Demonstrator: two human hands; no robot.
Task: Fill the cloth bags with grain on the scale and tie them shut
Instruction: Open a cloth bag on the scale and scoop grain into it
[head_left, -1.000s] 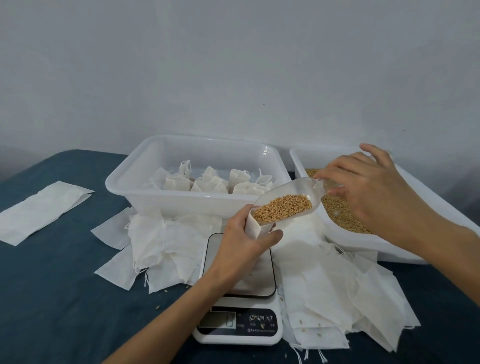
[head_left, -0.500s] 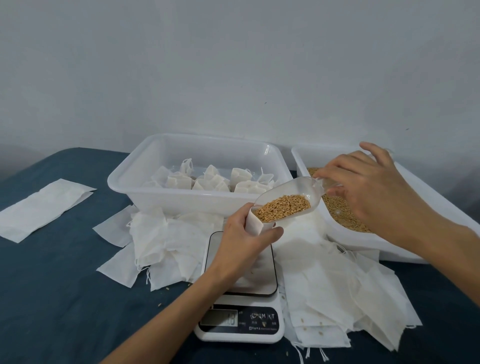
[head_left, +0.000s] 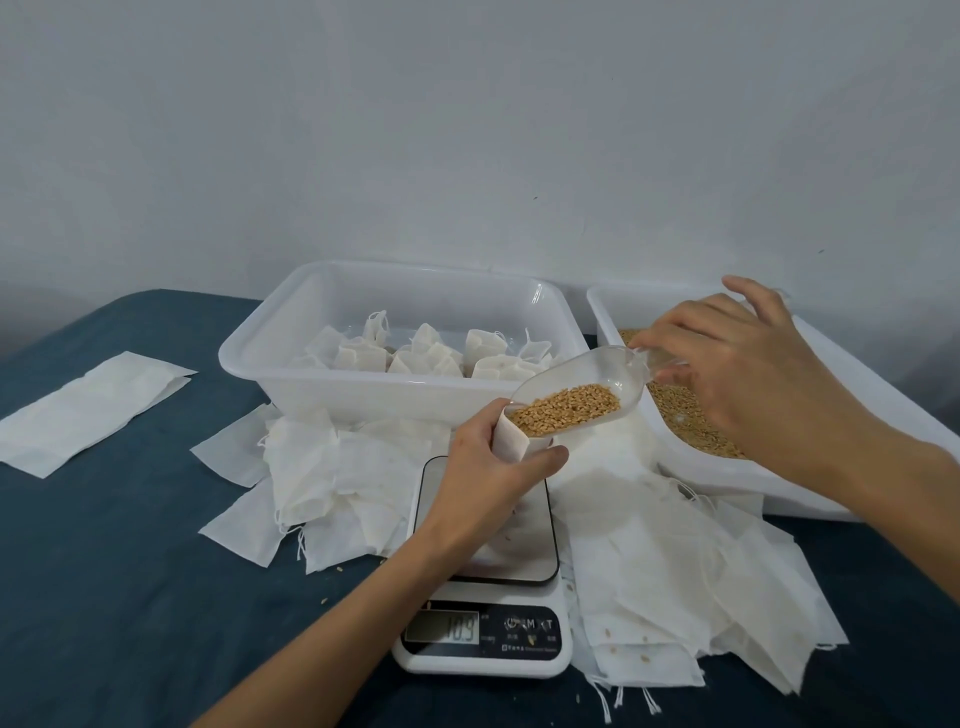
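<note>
scoop tipped into bag over scale
left hand (head_left: 485, 467) grips open cloth bag (head_left: 511, 440) above scale (head_left: 485, 613); right hand (head_left: 727, 358) fingers pinch clear scoop (head_left: 582, 387), grain (head_left: 566, 415) at its lip; desk's left edge bare.

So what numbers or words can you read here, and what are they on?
"10.9": on the kitchen scale, in its little grey display.
Button signs and small print on the scale's black panel: too blurred to read.
Nothing is written on the cloth bags, tubs or scoop.

Soft even light, maybe slight blur.
</note>
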